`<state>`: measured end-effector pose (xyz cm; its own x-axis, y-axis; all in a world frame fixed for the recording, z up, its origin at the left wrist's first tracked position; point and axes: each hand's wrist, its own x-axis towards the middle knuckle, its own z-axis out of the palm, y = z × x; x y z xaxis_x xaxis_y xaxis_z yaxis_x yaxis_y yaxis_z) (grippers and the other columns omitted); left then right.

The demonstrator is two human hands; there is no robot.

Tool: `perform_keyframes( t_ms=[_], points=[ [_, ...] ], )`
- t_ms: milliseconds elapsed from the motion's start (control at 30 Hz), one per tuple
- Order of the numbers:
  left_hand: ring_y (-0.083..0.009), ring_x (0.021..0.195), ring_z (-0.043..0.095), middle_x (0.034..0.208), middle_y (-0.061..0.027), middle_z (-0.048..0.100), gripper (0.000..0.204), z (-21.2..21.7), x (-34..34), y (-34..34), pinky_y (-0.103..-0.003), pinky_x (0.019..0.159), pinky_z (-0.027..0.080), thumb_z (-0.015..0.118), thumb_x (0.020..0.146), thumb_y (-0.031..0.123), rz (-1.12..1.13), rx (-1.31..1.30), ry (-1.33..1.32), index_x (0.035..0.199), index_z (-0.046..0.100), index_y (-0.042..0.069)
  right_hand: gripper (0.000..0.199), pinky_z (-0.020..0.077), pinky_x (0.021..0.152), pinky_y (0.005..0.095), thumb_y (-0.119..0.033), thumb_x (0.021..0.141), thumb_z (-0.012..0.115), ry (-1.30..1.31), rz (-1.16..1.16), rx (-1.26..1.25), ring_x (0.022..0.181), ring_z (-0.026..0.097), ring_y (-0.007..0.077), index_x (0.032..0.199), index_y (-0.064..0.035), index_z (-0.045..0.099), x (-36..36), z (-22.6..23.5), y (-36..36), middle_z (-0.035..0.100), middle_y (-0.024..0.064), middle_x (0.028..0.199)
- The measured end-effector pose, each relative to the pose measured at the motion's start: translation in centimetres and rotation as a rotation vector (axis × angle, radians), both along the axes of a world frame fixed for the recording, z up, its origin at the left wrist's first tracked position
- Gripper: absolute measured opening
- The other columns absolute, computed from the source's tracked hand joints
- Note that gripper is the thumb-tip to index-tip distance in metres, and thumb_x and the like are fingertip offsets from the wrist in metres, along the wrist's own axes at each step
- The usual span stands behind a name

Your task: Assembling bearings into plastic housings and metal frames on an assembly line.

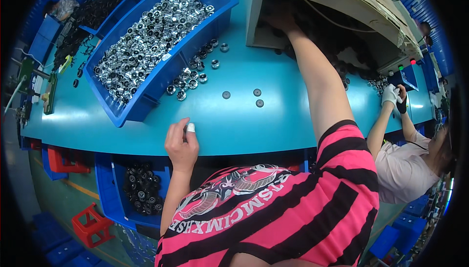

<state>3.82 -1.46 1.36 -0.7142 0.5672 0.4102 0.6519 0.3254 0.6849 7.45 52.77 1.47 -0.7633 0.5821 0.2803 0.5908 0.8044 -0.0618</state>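
Observation:
My left hand (181, 144) rests at the table's front edge, its fingers loosely bent and apart, one tip wrapped in white. Nothing shows in it. Farther to the right, my right hand (282, 18) reaches into a pale, open-fronted box (251, 15). Its fingers are lost in the shadow among dark round parts (344, 54), so I cannot see what they touch. Between my hands lie three small black discs, the nearest one (260, 103) flat on the blue-green table (220, 130). Loose shiny metal round parts (189, 78) sit beyond my left hand.
A large blue bin (168, 64) full of metal parts stands at the left. Behind it are black parts (105, 3). Below the table edge, another blue bin (110, 189) holds black wheels (142, 189). A co-worker's gloved hand (390, 95) works at the far right.

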Motion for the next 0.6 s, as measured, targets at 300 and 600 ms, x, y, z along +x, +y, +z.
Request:
perform_keyframes(
  t_ms=[300,600],
  points=[
    [-0.023,0.06,0.055,0.074,-0.0084,0.058,0.015,-1.2,-1.0,0.2,-0.037,0.056,0.044,0.068,0.085,0.0,-0.021,0.016,0.062,0.099,0.07,0.004,0.046,0.0422,0.105,0.0456,-0.047,0.085,0.07,0.171,0.028,-0.1,0.12,0.06,0.0332,0.12,-0.0174,0.071,4.3,2.5,-10.1,0.069,0.0119,0.121],
    [-0.022,0.062,0.056,0.076,-0.008,0.06,0.018,-2.1,-2.0,0.6,-0.036,0.057,0.046,0.068,0.085,0.0,-0.065,0.086,0.052,0.102,0.07,0.006,0.038,0.0498,0.093,0.0433,-0.022,0.092,0.067,0.228,0.165,-0.096,0.102,0.066,0.0264,0.13,-0.0217,0.064,8.2,1.6,-14.4,0.071,0.0069,0.106]
  ],
)
